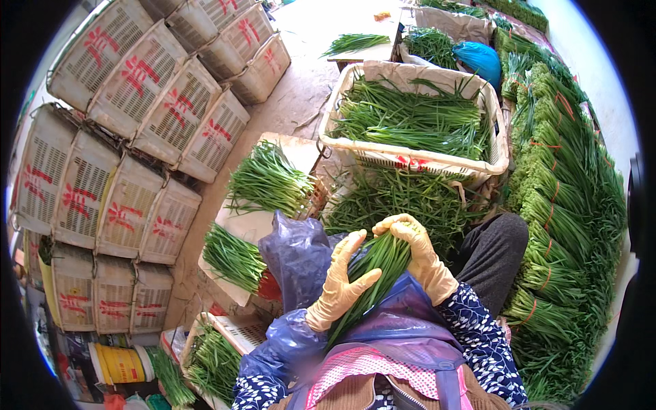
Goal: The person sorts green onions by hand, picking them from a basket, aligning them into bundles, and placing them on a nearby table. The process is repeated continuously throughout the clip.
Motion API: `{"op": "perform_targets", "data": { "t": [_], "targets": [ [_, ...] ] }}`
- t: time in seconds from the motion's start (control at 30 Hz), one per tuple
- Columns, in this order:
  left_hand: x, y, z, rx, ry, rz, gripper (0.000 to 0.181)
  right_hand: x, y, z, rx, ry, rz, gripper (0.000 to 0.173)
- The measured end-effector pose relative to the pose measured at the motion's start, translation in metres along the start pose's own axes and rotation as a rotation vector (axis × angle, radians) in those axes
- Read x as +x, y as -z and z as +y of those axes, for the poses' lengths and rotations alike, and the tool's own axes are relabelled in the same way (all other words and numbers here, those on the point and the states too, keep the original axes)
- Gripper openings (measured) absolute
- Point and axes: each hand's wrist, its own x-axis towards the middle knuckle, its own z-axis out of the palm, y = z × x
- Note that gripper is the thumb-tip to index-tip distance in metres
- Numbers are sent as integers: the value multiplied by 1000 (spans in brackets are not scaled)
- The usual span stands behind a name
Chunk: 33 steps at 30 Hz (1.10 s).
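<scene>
A loose bundle of garlic chives [382, 261] lies slantwise over my lap, on a translucent blue plastic apron [405, 307]. My right hand [420, 259], in a cream rubber glove, is closed around the pale cut ends at the bundle's top. Gloved the same way, my left hand [341, 287] rests along the bundle's left side, fingers stretched and thumb apart over the leaves. The bundle's leafy ends run down under my left wrist. Beyond my hands, a heap of loose leaves and trimmings [394, 200] lies below a white plastic crate [410, 148] filled with chives.
Chive bundles [271, 179] sit on a board at left, with another bundle [233, 256] nearer me. Stacked white crates [123, 215] with red marks line the left. Banded chives [553, 215] are piled along the right. A yellow tub [120, 364] stands lower left.
</scene>
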Motion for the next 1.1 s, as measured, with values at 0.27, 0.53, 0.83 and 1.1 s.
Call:
{"op": "perform_targets", "data": {
  "t": [0.27, 0.53, 0.83, 1.1],
  "targets": [
    [14, 2, 77, -330, 91, -655, 34, 21, -4, -107, -260, 587, 375, 17],
    [63, -61, 53, -1550, 441, -523, 78, -26, -73, -81, -977, 1168, 55, 28],
    [46, -15, -2, -1591, 623, -90, 56, -59, -68, -63, -836, 345, -621, 34],
    [49, 12, -28, -1465, 571, 104, 57, -40, -23, -50, -903, 276, -97, 22]
  ]
}}
